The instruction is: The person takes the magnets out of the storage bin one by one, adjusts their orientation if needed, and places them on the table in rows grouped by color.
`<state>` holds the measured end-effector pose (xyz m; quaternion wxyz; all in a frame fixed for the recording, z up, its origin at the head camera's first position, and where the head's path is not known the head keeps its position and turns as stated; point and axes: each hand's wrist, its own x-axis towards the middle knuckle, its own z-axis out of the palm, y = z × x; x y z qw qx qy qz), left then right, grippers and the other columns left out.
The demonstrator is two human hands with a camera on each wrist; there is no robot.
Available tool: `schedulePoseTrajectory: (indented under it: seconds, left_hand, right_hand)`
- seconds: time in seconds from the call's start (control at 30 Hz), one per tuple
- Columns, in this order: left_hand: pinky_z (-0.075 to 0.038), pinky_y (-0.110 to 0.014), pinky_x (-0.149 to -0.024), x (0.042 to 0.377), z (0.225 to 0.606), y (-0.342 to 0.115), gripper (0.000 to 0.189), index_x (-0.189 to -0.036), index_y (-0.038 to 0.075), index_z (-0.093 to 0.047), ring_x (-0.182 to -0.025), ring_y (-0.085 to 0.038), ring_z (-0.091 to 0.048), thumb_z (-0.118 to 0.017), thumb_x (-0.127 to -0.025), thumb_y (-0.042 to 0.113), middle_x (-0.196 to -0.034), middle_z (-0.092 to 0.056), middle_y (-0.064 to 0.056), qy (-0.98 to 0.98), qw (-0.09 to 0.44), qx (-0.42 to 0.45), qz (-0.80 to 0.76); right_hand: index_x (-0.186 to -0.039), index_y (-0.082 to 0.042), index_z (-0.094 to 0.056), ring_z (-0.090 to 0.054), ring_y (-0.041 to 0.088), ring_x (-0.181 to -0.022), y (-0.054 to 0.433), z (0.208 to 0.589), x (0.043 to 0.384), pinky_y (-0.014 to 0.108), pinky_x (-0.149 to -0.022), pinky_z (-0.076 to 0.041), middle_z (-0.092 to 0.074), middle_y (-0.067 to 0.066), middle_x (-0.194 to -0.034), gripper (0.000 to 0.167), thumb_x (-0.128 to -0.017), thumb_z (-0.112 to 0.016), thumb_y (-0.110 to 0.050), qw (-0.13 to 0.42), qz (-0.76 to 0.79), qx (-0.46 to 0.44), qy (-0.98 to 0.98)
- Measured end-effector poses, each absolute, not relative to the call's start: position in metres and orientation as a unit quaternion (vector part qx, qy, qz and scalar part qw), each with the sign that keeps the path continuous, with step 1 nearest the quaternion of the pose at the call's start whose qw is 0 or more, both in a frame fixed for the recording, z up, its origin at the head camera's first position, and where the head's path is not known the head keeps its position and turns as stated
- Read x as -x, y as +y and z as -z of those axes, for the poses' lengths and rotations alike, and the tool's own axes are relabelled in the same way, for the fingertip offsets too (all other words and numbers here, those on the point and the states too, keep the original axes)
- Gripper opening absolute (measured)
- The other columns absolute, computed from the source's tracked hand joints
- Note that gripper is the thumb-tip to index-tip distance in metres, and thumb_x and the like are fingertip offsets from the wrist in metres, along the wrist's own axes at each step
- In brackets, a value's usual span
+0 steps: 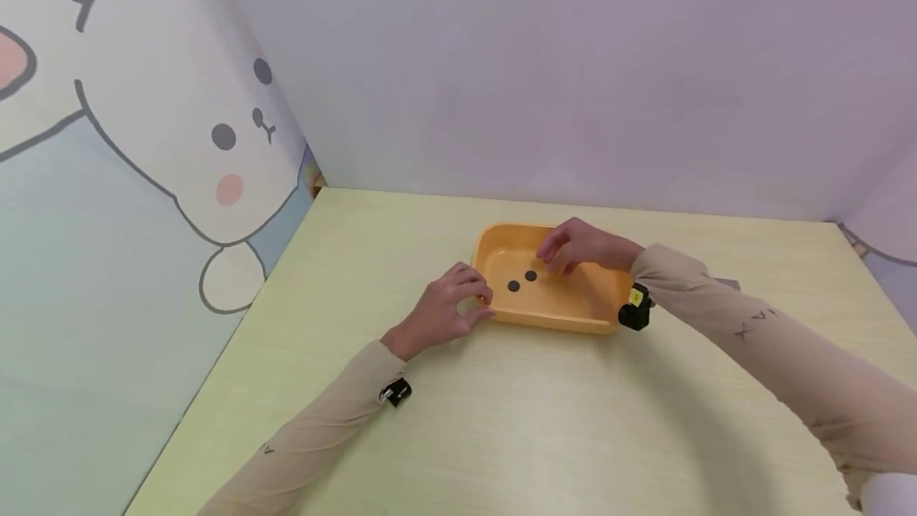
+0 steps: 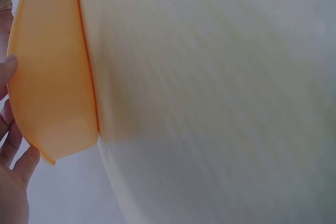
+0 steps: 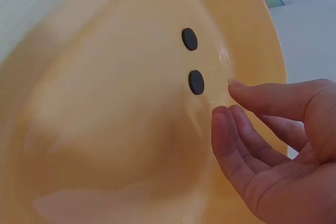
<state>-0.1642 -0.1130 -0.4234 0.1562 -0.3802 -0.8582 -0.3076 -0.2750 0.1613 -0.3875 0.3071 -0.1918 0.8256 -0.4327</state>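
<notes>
An orange plastic basin (image 1: 552, 321) with rounded corners sits on the table. Two small black discs, the nearer disc (image 1: 513, 286) and the farther disc (image 1: 531, 275), lie flat on its floor, left of the middle. At the basin's near left corner my left hand (image 1: 447, 305) holds the rim, with the thumb outside and fingertips over the edge. My right hand (image 1: 583, 245) hovers inside the basin, right of the discs. In the right wrist view its thumb (image 3: 273, 98) and bent fingers stand apart, with nothing between them.
A pale wooden table (image 1: 458, 420) carries the basin. Behind it rises a plain lilac wall (image 1: 537, 78), and a panel with a cartoon rabbit (image 1: 179, 102) stands on the left. Part of a flat grey item (image 1: 728, 283) shows behind my right forearm.
</notes>
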Motion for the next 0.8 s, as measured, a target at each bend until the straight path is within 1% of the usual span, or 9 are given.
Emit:
schedulePoseTrajectory:
  seconds: [0.07, 0.2, 0.43, 0.63, 0.8]
  left_hand:
    - [-0.047, -0.024, -0.08, 0.164, 0.423, -0.113, 0.015, -0.085, 0.013, -0.066, -0.094, -0.012, -0.05, -0.078, -0.079, 0.02, -0.093, -0.06, 0.002, -0.858, 0.156, 0.38, 0.309]
    - [-0.046, -0.023, -0.081, 0.165, 0.424, -0.113, 0.015, -0.086, 0.012, -0.066, -0.095, -0.012, -0.05, -0.077, -0.08, 0.021, -0.094, -0.06, 0.002, -0.858, 0.154, 0.38, 0.31]
    - [-0.046, -0.023, -0.081, 0.165, 0.425, -0.114, 0.015, -0.086, 0.013, -0.066, -0.095, -0.012, -0.05, -0.076, -0.081, 0.022, -0.094, -0.06, 0.002, -0.859, 0.151, 0.382, 0.307]
    - [-0.046, -0.024, -0.081, 0.165, 0.427, -0.114, 0.015, -0.086, 0.012, -0.066, -0.095, -0.013, -0.051, -0.077, -0.08, 0.022, -0.094, -0.06, 0.002, -0.856, 0.156, 0.387, 0.304]
    - [-0.046, -0.023, -0.081, 0.165, 0.428, -0.115, 0.015, -0.085, 0.012, -0.066, -0.094, -0.013, -0.051, -0.078, -0.079, 0.021, -0.093, -0.06, 0.002, -0.855, 0.159, 0.39, 0.302]
  right_hand:
    - [-0.107, 0.008, -0.063, -0.061, 0.022, -0.079, 0.159, 0.388, 0.278, 0.04, -0.071, -0.053, -0.064, 0.022, -0.101, 0.03, -0.079, -0.068, -0.001, 0.306, 0.425, 0.201, 0.828]
    - [-0.105, 0.008, -0.064, -0.061, 0.02, -0.08, 0.153, 0.39, 0.281, 0.039, -0.07, -0.053, -0.065, 0.021, -0.099, 0.026, -0.079, -0.067, 0.001, 0.307, 0.413, 0.211, 0.831]
    - [-0.103, 0.007, -0.065, -0.06, 0.02, -0.079, 0.143, 0.396, 0.281, 0.038, -0.067, -0.052, -0.065, 0.019, -0.097, 0.024, -0.079, -0.067, 0.004, 0.305, 0.402, 0.221, 0.835]
    - [-0.1, 0.007, -0.065, -0.058, 0.021, -0.073, 0.136, 0.397, 0.277, 0.036, -0.062, -0.051, -0.064, 0.019, -0.094, 0.022, -0.078, -0.066, 0.008, 0.3, 0.382, 0.244, 0.839]
    - [-0.098, 0.005, -0.067, -0.055, 0.018, -0.067, 0.13, 0.401, 0.278, 0.034, -0.059, -0.051, -0.064, 0.015, -0.089, 0.022, -0.077, -0.068, 0.01, 0.281, 0.347, 0.275, 0.851]
